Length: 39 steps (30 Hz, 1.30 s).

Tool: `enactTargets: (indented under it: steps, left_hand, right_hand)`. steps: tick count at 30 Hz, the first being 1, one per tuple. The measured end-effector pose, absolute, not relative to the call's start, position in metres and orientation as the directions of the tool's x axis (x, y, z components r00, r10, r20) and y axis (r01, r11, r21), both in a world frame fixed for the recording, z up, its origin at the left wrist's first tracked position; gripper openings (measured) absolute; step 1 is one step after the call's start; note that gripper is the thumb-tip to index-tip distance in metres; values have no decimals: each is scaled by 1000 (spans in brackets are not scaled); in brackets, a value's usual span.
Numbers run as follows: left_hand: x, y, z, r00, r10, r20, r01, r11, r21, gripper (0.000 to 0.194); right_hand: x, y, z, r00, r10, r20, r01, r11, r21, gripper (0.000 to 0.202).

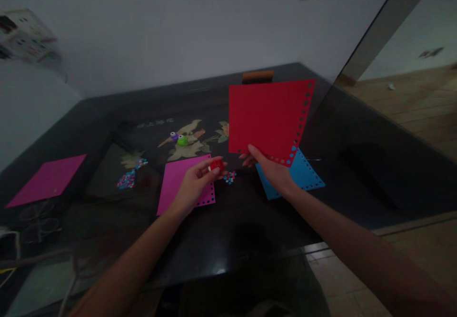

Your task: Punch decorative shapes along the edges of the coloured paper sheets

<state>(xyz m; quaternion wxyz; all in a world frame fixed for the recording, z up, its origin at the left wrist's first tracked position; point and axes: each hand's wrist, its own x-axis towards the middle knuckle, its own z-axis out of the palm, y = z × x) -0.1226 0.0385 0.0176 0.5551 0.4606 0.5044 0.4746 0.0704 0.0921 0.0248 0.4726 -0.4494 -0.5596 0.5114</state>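
Note:
Between the fingertips and thumb of my left hand (193,180) is a small red paper punch (216,165). This hand is over a pink sheet (170,183) with holes along its right and lower edges. My right hand (274,173) pinches the lower edge of a red sheet (267,117) and holds it raised. Small shaped holes run down the sheet's right side and along part of its bottom. A blue sheet (303,176) with punched edges lies beneath, partly hidden. On the table between my hands is a little pile of paper cutouts (229,177).
Purple (174,136) and green (183,140) punches with eyes stand farther back on the dark glossy table (228,231). Colourful cutouts (126,180) are heaped at left, near another pink sheet (50,179). A brown object (257,76) sits by the wall, and cables (73,260) run at lower left.

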Motion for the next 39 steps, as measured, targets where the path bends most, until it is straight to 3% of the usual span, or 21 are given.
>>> enactTargets:
  steps: [7,12,18,25,30,39]
  left_hand:
    - [-118,35,23,0,995,-101,-60,101,993,28]
    - [-118,36,25,-29,995,-93,16,93,996,29]
    - [-116,40,23,-56,997,-57,129,64,990,31]
    - [-105,53,36,10,999,47,261,-48,964,28]
    - [-82,108,54,31,969,244,493,-227,840,27]
    - [-58,217,29,36,965,259,784,-188,592,25]
  right_hand:
    - [103,119,45,105,987,122,-138,135,-981,25]
    - [142,122,54,243,966,88,-228,145,-963,29]
    - [168,115,32,268,963,-17,-302,68,-951,38]
    - [171,112,36,223,975,-5,-360,77,-930,39]
    - [172,109,38,255,967,-16,-372,83,-924,38]
    - [181,112,39,269,963,4,-373,108,-921,31]
